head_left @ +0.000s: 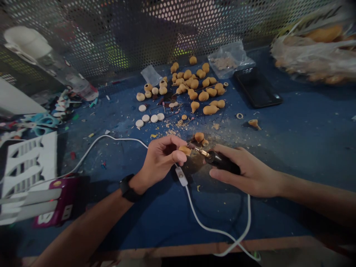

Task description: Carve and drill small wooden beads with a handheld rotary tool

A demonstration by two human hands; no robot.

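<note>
The fingers of the left hand [161, 159] clamp a light, stiff wooden piece [185, 150] at its end, while the right hand [247, 172] wraps around a small drill [222, 162].

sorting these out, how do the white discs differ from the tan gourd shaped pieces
The white discs are pale, round and flat-looking, while the gourd-shaped pieces are tan and bulbous. The white discs form a small loose group nearer the person; the gourd-shaped pieces form a larger scatter farther back. Both lie on the blue work surface.
</note>
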